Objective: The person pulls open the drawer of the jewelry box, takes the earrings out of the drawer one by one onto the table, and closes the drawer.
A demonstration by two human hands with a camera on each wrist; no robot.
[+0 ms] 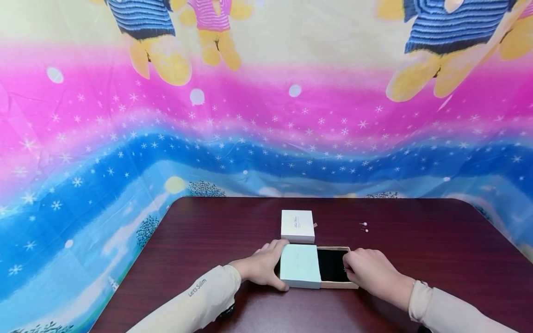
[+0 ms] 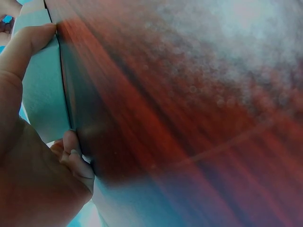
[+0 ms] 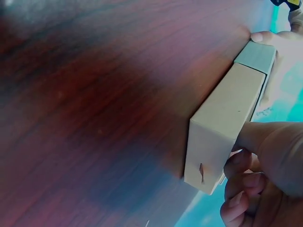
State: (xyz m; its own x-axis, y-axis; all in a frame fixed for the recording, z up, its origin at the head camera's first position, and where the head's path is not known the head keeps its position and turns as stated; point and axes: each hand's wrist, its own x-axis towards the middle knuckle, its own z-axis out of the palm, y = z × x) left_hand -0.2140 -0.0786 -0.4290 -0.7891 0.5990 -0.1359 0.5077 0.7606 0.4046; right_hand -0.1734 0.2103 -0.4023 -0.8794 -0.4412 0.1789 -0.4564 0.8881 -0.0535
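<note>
A pale mint slide-out box sits on the table, its sleeve (image 1: 300, 266) at left and its drawer (image 1: 339, 285) drawn out to the right. Black padding (image 1: 332, 265) lines the drawer. My left hand (image 1: 263, 266) grips the sleeve's left end, thumb at the near side and fingers at the far side. The right hand (image 1: 372, 272) is at the drawer's right end, fingers curled and thumb reaching in over the lining. A tiny glint shows by its fingertips; I cannot tell what they pinch. In the right wrist view the drawer's end (image 3: 201, 163) has a small slit.
A white box (image 1: 297, 225) with printed lettering and a small tab stands just behind the mint one. Two small pearl-headed earrings (image 1: 364, 224) lie to the right on the dark wooden table (image 1: 225, 222). A printed cloth (image 1: 266, 115) hangs behind the table's far edge.
</note>
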